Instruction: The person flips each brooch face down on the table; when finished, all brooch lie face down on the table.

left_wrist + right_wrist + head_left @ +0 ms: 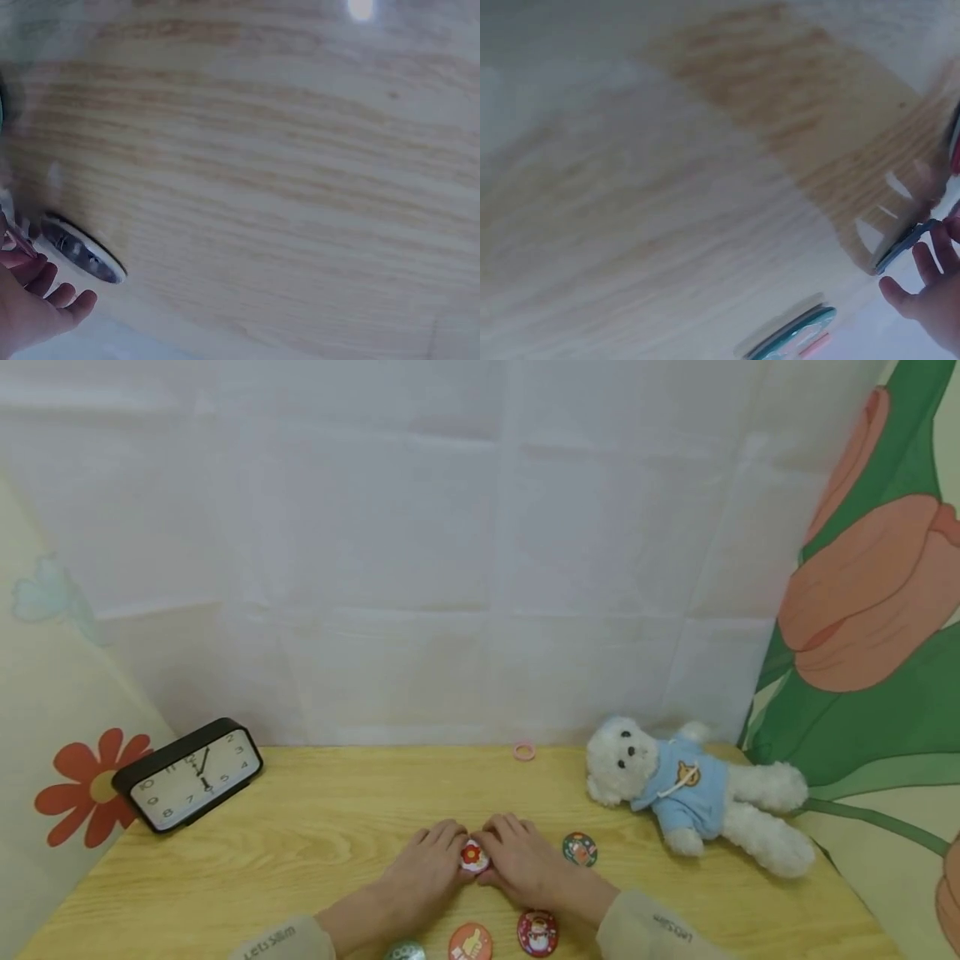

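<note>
Between my two hands, low in the middle of the head view, is a small round badge (472,855) with a red flower on white. My left hand (422,878) pinches its left edge and my right hand (521,862) pinches the right edge. Just right of the right hand lies a dark green badge (580,849). Nearer the front edge are a red badge (538,932), an orange badge (470,942) and a pale green badge (406,952), the last two cut off by the frame. A dark-faced badge (81,249) lies beside the left fingers in the left wrist view.
A black-framed clock (191,774) stands at the left of the wooden table (337,802). On the right lies a white plush bear (693,793) in a blue hoodie. A pink ring (524,751) sits at the back, before a white cloth (420,568).
</note>
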`<state>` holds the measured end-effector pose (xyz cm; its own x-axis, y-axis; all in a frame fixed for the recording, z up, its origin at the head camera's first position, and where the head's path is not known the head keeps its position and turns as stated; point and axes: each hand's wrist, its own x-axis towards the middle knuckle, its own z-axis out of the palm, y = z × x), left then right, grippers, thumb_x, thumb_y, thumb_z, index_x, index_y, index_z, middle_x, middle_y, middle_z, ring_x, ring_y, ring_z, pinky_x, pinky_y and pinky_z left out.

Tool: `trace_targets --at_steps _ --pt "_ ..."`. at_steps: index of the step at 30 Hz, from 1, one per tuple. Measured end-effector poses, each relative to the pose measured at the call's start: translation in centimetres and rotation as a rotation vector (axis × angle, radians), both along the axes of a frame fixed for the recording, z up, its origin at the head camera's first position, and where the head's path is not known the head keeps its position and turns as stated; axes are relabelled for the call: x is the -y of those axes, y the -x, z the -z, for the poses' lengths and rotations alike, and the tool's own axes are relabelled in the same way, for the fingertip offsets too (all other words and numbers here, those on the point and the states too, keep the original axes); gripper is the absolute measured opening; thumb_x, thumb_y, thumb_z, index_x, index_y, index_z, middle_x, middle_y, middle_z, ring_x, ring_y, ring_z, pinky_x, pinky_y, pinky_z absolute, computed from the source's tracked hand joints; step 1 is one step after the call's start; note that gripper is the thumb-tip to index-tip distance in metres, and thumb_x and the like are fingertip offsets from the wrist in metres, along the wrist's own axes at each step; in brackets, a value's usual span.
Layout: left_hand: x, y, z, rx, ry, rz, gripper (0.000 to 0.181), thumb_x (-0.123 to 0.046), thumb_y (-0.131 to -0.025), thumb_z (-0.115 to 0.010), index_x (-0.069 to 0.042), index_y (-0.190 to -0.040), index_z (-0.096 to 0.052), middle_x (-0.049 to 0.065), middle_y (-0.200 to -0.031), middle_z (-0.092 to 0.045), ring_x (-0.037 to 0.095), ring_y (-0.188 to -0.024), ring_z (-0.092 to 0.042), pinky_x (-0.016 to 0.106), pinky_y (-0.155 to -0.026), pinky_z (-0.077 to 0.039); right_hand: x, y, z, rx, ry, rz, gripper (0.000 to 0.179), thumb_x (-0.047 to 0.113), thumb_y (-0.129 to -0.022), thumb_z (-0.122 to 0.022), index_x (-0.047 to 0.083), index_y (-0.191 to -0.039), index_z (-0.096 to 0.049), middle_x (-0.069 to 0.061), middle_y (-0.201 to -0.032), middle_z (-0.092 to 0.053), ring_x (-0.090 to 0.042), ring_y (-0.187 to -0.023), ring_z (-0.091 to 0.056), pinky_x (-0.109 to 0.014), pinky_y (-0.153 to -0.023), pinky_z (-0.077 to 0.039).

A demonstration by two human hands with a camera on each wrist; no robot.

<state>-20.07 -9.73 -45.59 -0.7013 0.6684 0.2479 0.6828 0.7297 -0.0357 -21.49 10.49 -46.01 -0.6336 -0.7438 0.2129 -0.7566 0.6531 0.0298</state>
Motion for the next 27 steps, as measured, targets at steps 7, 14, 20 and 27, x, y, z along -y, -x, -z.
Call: trace_targets --at_steps 7,14,20,27 --pt "0.0 1.2 -1.4 0.045 -0.008 0.030 0.039 -0.021 -0.096 -0.062 0.008 -0.121 -0.055 0.021 -0.124 -0.054 0.038 -0.121 -0.050 0.049 -0.094 -0.049 0.2 0.5 -0.7 0.008 0.039 0.041 0.050 0.036 -0.101 -0.051 0.000 -0.136 -0.050 -0.007 -0.117 -0.054 -0.019 -0.110 -0.050 -0.035 -0.095 -0.047" --pt "0.4 2.1 -4.8 -0.080 -0.059 0.126 0.040 -0.006 -0.089 -0.070 0.015 -0.117 -0.051 0.025 -0.104 -0.064 0.045 -0.108 -0.060 0.047 -0.092 -0.051 0.4 1.8 -3.5 -0.170 0.155 -0.030 0.044 0.019 -0.093 -0.066 -0.005 -0.129 -0.055 -0.011 -0.107 -0.057 -0.021 -0.099 -0.054 -0.031 -0.086 -0.051" --pt "0.5 2.4 -8.1 0.020 -0.209 0.122 0.038 -0.006 -0.095 -0.061 0.016 -0.122 -0.046 0.027 -0.102 -0.063 0.037 -0.092 -0.067 0.037 -0.075 -0.058 0.4 2.7 -6.8 -0.266 0.218 -0.061 0.046 0.021 -0.092 -0.069 -0.005 -0.128 -0.056 -0.012 -0.107 -0.058 -0.020 -0.092 -0.057 -0.031 -0.079 -0.052" --pt "0.9 2.4 -9.9 0.018 -0.326 0.140 0.040 -0.006 -0.097 -0.058 0.015 -0.128 -0.044 0.024 -0.104 -0.064 0.032 -0.093 -0.067 0.035 -0.072 -0.058 0.4 2.7 -9.5 -0.279 0.276 -0.100 0.046 0.015 -0.092 -0.068 -0.006 -0.130 -0.055 -0.012 -0.108 -0.058 -0.024 -0.099 -0.053 -0.033 -0.083 -0.049"
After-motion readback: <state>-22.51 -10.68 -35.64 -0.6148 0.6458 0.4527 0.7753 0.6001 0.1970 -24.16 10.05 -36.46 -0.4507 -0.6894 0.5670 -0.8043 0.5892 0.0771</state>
